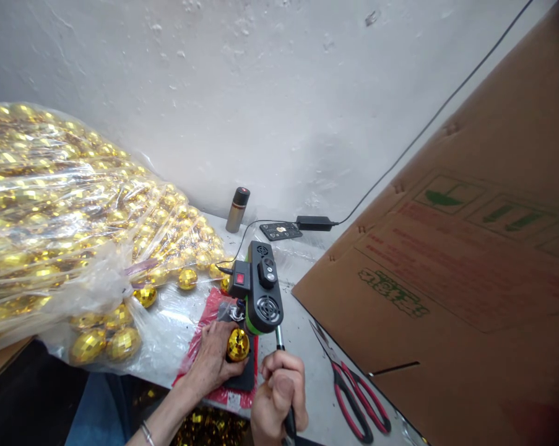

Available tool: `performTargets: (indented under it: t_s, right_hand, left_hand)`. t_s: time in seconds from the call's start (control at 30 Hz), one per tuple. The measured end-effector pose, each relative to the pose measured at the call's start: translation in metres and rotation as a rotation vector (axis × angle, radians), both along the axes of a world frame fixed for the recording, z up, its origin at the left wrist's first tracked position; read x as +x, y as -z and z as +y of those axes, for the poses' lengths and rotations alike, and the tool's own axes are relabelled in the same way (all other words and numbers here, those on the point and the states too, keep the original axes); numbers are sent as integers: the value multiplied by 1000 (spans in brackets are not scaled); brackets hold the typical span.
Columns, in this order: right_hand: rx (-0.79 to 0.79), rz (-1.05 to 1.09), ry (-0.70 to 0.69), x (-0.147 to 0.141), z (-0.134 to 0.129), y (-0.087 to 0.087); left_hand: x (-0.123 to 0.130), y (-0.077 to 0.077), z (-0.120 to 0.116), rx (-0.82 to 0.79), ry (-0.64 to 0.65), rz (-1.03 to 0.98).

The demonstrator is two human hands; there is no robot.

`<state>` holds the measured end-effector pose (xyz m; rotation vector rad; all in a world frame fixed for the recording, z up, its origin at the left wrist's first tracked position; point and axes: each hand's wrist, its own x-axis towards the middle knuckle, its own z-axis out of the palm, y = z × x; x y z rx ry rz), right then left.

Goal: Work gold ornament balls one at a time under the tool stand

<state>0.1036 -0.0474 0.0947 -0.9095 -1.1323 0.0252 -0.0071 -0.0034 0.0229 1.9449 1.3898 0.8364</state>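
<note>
My left hand (214, 356) closes its fingers and thumb around a shiny gold faceted ball (238, 344). The ball sits over the dark base plate (246, 379) of a small black and green bench machine (265, 288). My right hand (279, 393) is wrapped round a black-gripped lever handle (289, 424), whose metal rod rises to the machine's near end. A red plastic sheet (193, 356) lies under the base. The machine's working tip is hidden behind its body and my left hand.
A clear bag (75, 204) of gold balls fills the left side, with loose balls (187, 279) beside it. Red-handled scissors (348, 390) lie right, against a large cardboard box (446, 266). Behind stand a spray can (237, 210), a dark phone-like slab (281, 231) and a corded power adapter (314, 223).
</note>
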Motion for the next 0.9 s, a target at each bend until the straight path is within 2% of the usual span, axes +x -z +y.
performTargets:
  t_s: [0.57,0.7,0.83,0.9]
  right_hand:
    - [35,55,-11,-1,4,2]
    - [21,39,-2,3,3,12]
    - [4,-111,18,5,-1,26]
    - [6,-108,56,4,-3,32]
  left_hand:
    - [5,10,-1,63,-34,13]
    - [6,6,0,30,-29,25]
    - [6,2,0,-2,-30,26]
    - [6,1,0,-8,-26,27]
